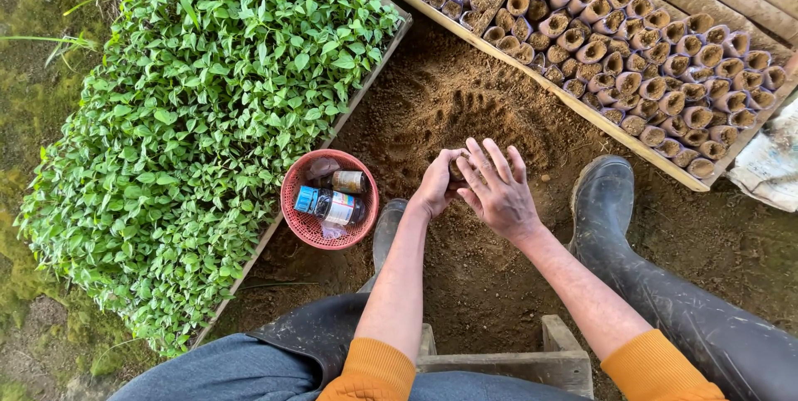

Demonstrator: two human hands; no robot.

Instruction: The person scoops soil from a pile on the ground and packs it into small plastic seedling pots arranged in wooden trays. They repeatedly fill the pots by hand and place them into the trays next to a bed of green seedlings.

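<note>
My left hand is closed around a small soil-filled nursery bag, held just above a patch of loose brown soil. My right hand lies against the bag's right side with fingers spread over its top, hiding most of it. Both arms wear orange sleeves. My two dark rubber boots stand on the soil either side of the hands.
A wooden-framed bed of green seedlings fills the left. A red basket with small bottles sits beside it. Rows of several soil-filled bags lie behind a wooden plank at the upper right. A wooden stool is under me.
</note>
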